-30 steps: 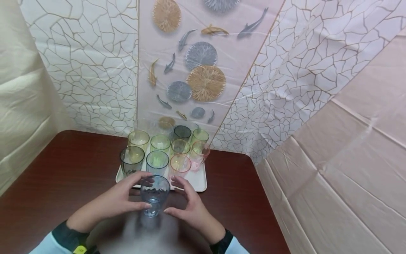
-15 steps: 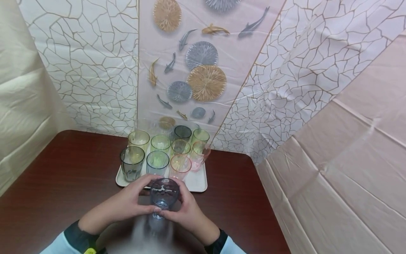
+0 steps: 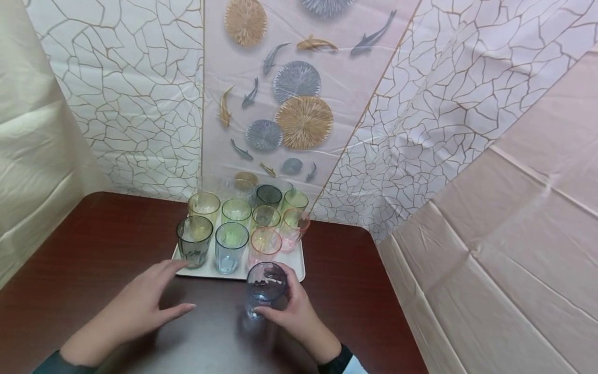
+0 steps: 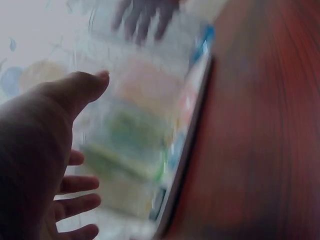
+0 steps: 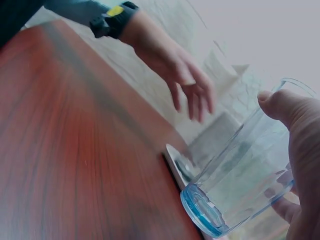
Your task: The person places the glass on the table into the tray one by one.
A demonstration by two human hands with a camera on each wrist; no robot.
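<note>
Gripping the blue cup (image 3: pixel 265 284) with curled fingers and thumb, the right hand (image 3: pixel 294 311) holds it upright just above the tabletop (image 3: pixel 93 249), close to the near edge of the tray (image 3: pixel 294 265). Its long axis stands vertical, and the tray's open near-right corner lies just beyond it. The left hand (image 3: pixel 140 306) is spread and empty, flat over the tabletop, well left of the cup and farther from that corner.
</note>
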